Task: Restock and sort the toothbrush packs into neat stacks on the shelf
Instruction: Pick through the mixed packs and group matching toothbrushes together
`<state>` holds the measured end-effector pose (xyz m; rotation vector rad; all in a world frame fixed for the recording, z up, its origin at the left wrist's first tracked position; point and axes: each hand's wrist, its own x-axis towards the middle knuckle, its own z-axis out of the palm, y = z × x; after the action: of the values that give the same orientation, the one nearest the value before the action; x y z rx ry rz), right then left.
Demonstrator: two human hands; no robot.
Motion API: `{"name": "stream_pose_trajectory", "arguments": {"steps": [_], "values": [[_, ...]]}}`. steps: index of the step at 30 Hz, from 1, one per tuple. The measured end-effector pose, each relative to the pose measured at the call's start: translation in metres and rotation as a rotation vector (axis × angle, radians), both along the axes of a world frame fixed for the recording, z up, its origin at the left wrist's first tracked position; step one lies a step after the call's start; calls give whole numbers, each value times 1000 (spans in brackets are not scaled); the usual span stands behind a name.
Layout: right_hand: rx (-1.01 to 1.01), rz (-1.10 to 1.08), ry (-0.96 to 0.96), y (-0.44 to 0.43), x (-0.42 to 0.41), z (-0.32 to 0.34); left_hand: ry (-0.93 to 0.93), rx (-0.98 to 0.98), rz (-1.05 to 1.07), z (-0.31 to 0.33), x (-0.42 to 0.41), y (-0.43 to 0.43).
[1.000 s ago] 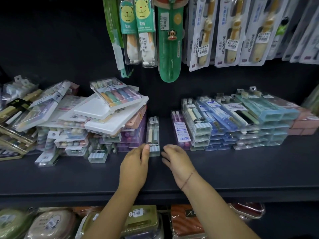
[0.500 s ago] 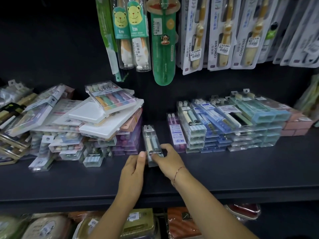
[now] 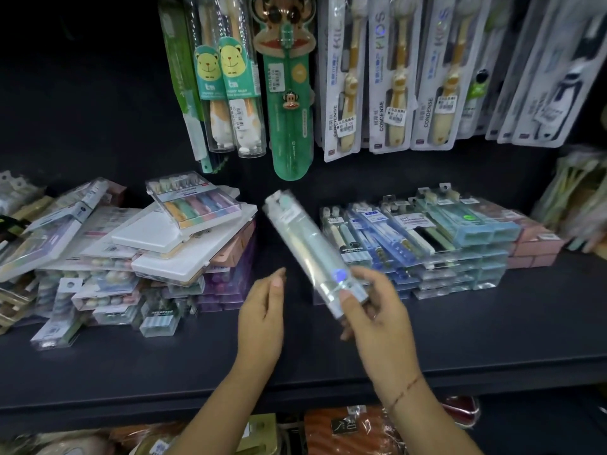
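The right hand point(image 3: 377, 310) pinches the lower end of a clear, pale-green toothbrush pack point(image 3: 308, 247), blurred and tilted above the dark shelf point(image 3: 492, 339); the left hand point(image 3: 262, 310) hangs relaxed, empty; stacked packs point(image 3: 427, 244) partly hidden behind.

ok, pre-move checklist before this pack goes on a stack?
1. Grip: right hand pinches the clear plastic toothbrush pack at its lower end only: ok.
2. Pack off the black shelf, tilted: ok.
3. Left hand free to support, holds nothing: ok.
4. Match with the neat clear-pack stacks at right: held label blurred, cannot tell.
5. Bare shelf in front of those stacks: ok.
6. Jumbled pile of packs at left sorted: not ok.
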<state>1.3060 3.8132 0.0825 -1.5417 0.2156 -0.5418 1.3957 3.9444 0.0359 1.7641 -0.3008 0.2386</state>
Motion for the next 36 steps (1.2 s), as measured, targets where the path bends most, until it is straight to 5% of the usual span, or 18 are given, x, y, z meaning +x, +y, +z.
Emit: {"name": "stream_pose_trajectory", "arguments": {"steps": [7, 16, 25, 32, 34, 36], "values": [[134, -186, 58, -38, 38, 10, 32, 337, -239, -13, 37, -42], [193, -201, 67, -39, 54, 3, 57, 261, -234, -27, 45, -41], [-52, -360, 43, -11, 38, 3, -9, 212, -262, -14, 22, -24], [132, 223, 111, 52, 77, 31, -725, 334, 337, 55, -1, 71], [161, 327, 143, 70, 103, 49, -690, 403, 502, 78, 6, 96], [188, 359, 198, 81, 126, 65, -432, 457, 542, 94, 21, 115]]}}
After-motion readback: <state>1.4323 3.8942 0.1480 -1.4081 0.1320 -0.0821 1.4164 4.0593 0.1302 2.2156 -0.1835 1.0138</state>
